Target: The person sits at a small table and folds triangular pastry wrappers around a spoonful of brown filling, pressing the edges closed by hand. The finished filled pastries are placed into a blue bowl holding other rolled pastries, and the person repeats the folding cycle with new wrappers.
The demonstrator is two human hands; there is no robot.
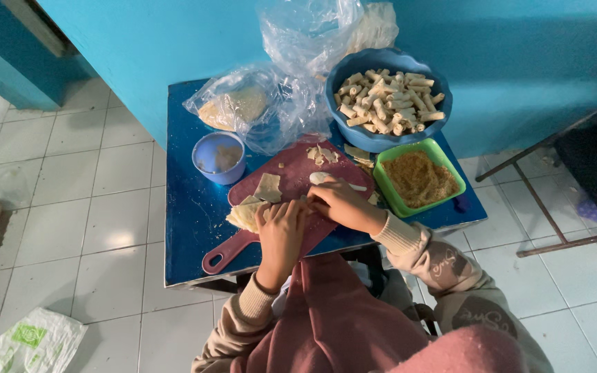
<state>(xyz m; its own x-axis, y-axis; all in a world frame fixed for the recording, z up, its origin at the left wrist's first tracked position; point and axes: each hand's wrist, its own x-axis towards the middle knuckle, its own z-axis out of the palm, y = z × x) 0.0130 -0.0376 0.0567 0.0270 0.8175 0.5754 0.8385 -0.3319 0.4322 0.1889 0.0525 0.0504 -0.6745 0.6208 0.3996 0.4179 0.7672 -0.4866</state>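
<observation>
head view: a small blue table (pixel 188 228) stands against a turquoise wall on a white tiled floor. a dark red cutting board (pixel 291 181) lies on it, handle toward the person. the left hand (pixel 281 231) rests palm down at the near edge of the board, fingers together and curled over a folded pale wrapper sheet (pixel 245 215), pressing on it. the right hand (pixel 340 204) lies just beside the left, fingers bent and closed on the same piece; what sits beneath the fingertips cannot be told. a white spoon (pixel 326 179) lies on the board just beyond the right hand. another square of wrapper (pixel 268 186) lies further up the board, with small scraps (pixel 321 155) near its far edge. a small blue cup (pixel 219 157) stands left of the board. a green square dish of brown crumbs (pixel 419 178) stands right of it. behind, a blue bowl (pixel 388 100) is heaped with finished pale rolls. clear plastic bags (pixel 264 103) lie at the back of the table. a printed sack (pixel 25 342) lies on the floor at lower left.
</observation>
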